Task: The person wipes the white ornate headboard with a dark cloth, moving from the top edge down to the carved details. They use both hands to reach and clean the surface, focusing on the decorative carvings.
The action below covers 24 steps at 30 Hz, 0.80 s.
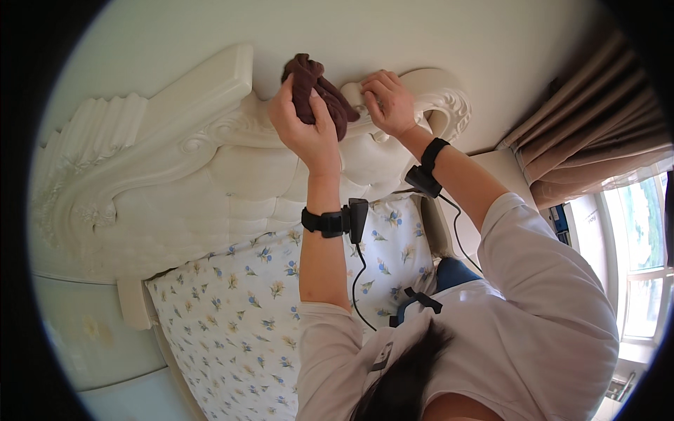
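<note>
My left hand (303, 126) grips a bunched dark brown cloth (333, 105), with the thumb and fingers pressed into its folds. The cloth is against the top of a cream carved headboard (174, 134), hiding part of the rail behind it. To its right, my right hand (388, 102) is at the headboard's crest, beside a rounded knob (352, 93) and a scrolled ornament (447, 100). Its fingers are bent, and whether they grasp the crest is unclear. Below both hands is the tufted padded panel (253, 176).
A bed with a floral sheet (237, 310) extends below the headboard. Brown curtains (584, 116) hang at the right by a bright window (645, 226). A pale cabinet (497, 171) stands beside the bed. Black wrist devices (358, 220) trail cables along my arms.
</note>
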Each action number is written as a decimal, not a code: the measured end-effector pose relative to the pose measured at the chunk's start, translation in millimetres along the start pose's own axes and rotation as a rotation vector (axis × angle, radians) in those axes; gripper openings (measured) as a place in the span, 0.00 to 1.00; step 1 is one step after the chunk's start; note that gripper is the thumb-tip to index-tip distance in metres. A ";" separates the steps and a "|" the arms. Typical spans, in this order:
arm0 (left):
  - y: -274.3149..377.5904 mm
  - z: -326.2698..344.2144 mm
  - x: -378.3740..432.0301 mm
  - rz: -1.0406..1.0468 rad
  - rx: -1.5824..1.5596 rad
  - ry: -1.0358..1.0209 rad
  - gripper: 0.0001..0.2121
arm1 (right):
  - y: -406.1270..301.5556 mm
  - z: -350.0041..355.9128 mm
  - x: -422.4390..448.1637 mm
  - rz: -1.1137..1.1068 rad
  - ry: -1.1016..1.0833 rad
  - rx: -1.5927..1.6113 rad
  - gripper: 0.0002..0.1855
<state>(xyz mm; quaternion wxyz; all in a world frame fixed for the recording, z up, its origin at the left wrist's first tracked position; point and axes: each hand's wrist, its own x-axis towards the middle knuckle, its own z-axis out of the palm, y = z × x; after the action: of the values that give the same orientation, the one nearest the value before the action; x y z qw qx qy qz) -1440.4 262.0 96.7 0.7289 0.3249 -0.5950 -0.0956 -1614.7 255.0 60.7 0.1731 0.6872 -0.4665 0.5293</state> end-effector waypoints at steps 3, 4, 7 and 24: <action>-8.7 -3.5 10.3 0.146 0.308 -0.226 0.18 | 0.3 -0.9 1.0 -0.029 0.001 -0.002 0.01; -11.9 -5.0 11.2 0.147 0.432 -0.352 0.19 | 0.9 -1.5 1.6 -0.039 0.007 -0.006 0.01; -17.9 -9.9 1.0 0.287 0.879 -0.795 0.23 | 1.6 0.4 1.3 -0.068 0.021 -0.009 0.01; -21.2 -5.7 -0.3 0.406 0.818 -0.771 0.06 | 6.4 4.6 -0.9 -0.076 0.043 -0.046 0.02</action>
<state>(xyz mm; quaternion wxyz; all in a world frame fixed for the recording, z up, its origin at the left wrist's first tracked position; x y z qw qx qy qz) -1429.9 247.8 83.6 0.2800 0.4009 -0.8553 0.1714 -1617.4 248.9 56.5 0.2188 0.6886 -0.4484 0.5261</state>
